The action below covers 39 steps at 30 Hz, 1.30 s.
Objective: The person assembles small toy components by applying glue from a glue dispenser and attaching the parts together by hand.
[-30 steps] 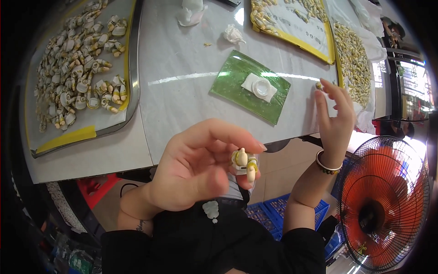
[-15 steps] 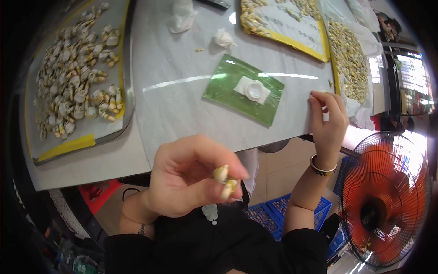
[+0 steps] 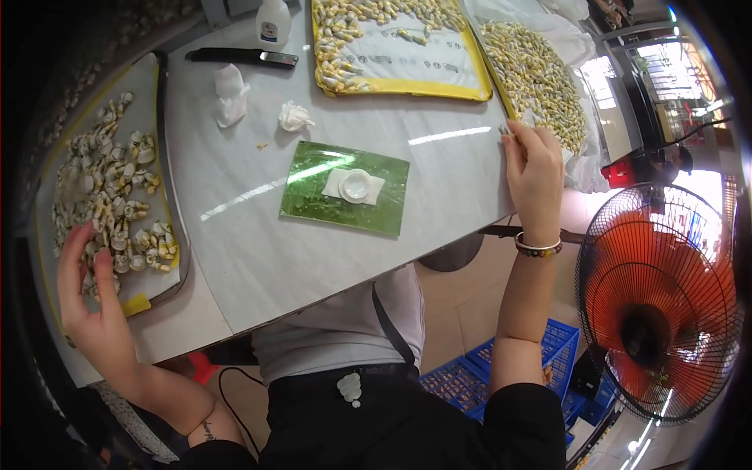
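Observation:
My left hand [image 3: 98, 313] reaches over the left tray [image 3: 174, 235], its fingers apart at the near side of a heap of small white-and-yellow pieces [image 3: 117, 196]. Nothing shows between those fingertips. At the right edge of the table, my right hand [image 3: 539, 168] has thumb and fingers pinched together. Something tiny and greyish shows at the tips, too small to name. Beside that hand lies a mass of small yellow-and-white pieces [image 3: 536, 82] on clear plastic. A green mat [image 3: 313, 205] between my hands bears a small round white dish [image 3: 355, 186] on a folded white tissue [image 3: 374, 189].
Farther back are a yellow-edged tray [image 3: 407, 88] with rows of small pieces, a black-handled tool [image 3: 235, 56], a white bottle [image 3: 272, 22] and crumpled tissues [image 3: 295, 117]. An orange fan [image 3: 654, 313] stands at the right, near blue crates [image 3: 470, 376] below the table.
My left hand has gone from before my chest to the left tray; the small yellow-and-white pieces it pinched no longer show in it. My right hand stays at the table's right edge. The view has shifted.

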Available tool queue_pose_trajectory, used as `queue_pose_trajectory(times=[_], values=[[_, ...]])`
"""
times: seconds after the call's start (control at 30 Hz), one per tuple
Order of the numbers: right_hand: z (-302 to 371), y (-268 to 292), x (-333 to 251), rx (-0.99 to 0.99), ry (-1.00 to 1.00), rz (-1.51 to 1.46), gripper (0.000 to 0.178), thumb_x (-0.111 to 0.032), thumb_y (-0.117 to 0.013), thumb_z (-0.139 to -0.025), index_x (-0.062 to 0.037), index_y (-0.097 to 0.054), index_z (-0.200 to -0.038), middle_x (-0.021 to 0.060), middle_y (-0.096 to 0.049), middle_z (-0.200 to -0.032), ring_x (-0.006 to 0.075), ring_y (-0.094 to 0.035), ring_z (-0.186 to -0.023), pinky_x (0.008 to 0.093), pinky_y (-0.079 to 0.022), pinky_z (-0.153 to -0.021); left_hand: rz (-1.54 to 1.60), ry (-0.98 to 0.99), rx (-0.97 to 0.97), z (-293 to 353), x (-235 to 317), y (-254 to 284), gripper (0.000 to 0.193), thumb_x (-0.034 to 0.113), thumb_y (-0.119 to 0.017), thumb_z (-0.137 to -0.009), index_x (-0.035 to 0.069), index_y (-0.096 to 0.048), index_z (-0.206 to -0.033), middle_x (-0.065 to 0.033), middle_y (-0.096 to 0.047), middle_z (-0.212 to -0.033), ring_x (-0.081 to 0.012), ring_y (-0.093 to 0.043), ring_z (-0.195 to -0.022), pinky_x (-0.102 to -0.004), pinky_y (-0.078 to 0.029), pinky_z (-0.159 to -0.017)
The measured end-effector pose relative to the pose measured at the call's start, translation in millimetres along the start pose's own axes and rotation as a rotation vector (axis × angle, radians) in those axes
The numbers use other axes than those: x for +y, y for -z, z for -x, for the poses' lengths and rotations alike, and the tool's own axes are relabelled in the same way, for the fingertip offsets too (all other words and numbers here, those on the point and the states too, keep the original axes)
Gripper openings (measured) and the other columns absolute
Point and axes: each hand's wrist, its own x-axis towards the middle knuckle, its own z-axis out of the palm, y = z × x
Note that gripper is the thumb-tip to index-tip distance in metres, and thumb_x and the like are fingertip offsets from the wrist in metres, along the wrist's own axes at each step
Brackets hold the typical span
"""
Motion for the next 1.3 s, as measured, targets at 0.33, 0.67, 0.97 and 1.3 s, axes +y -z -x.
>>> queue_pose_trajectory(times=[0.33, 0.67, 0.97, 1.3], values=[[-20.2, 9.9, 59.4, 0.179, 0.011, 0.125, 0.014, -0.009, -0.055, -0.084, 0.0005, -0.061, -0.092, 0.0127, -0.061, -0.087, 0.0236, -0.057, -0.072, 0.0312, -0.045, -0.065, -0.148, -0.236, -0.128, -26.4, 28.8, 33.6, 0.021, 0.004, -0.063, -0.075, 0.004, -0.063, -0.096, -0.0126, -0.062, -0.104, -0.0245, -0.058, -0.097, -0.0307, -0.044, -0.083], [16.7, 32.0, -2.8, 0.254, 0.215, -0.171, 0.013, -0.004, -0.056, -0.086, -0.0010, -0.062, -0.098, 0.0021, -0.056, -0.083, 0.0072, -0.048, -0.072, 0.0182, -0.038, -0.061, 0.011, -0.373, -0.314, -190.9, -17.6, -68.9, 0.024, 0.019, -0.055, -0.084, 0.004, -0.060, -0.101, -0.0073, -0.063, -0.087, -0.0166, -0.059, -0.078, -0.0302, -0.047, -0.072], [69.2, 49.6, -47.4, 0.027, -0.184, -0.906, 0.011, -0.003, -0.052, -0.088, 0.0040, -0.056, -0.096, 0.0062, -0.056, -0.082, 0.0094, -0.053, -0.068, 0.0195, -0.042, -0.063, -0.337, -0.294, -0.160, -235.5, -18.9, -122.0, 0.024, 0.026, -0.052, -0.087, 0.007, -0.062, -0.099, -0.0112, -0.062, -0.093, -0.0233, -0.060, -0.084, -0.0348, -0.047, -0.072], [41.6, 14.9, -66.9, -0.162, -0.067, -0.960, 0.009, 0.005, -0.056, -0.082, 0.0028, -0.059, -0.090, 0.0073, -0.063, -0.085, 0.0107, -0.058, -0.070, 0.0225, -0.046, -0.063, 1.243, 0.082, -0.733, -50.8, 63.8, -19.5, 0.041, 0.032, -0.029, -0.097, 0.001, -0.051, -0.083, -0.0065, -0.050, -0.064, -0.0096, -0.045, -0.052, -0.0212, -0.037, -0.049]])
